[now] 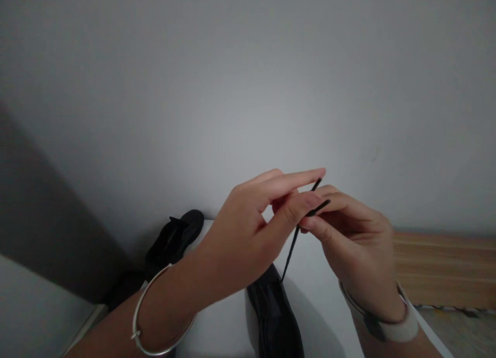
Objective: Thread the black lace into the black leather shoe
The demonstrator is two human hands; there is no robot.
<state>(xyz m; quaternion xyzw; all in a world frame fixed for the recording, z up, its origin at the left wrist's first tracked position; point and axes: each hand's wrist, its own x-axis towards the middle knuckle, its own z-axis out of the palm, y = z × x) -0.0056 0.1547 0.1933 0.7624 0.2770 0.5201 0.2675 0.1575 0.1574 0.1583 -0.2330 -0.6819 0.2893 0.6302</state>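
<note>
A black shoelace point(290, 254) runs up from a black shoe point(274, 311) to both of my hands, stretched fairly straight. My left hand point(258, 221) pinches the lace between its fingers, with the index finger reaching out past it. Close against it, my right hand point(351, 234) grips the lace between thumb and fingertips. Two short dark ends of lace stick out by the fingertips. The shoe stands on a white surface, toe pointing away from me, its rear cut off by the lower edge of the view. My left forearm hides part of that surface.
Another black shoe point(174, 236) stands at the left, near the wall. The white surface point(220, 327) ends at a grey wall point(248, 99). A wooden board point(445, 267) lies at the right, with speckled floor below it.
</note>
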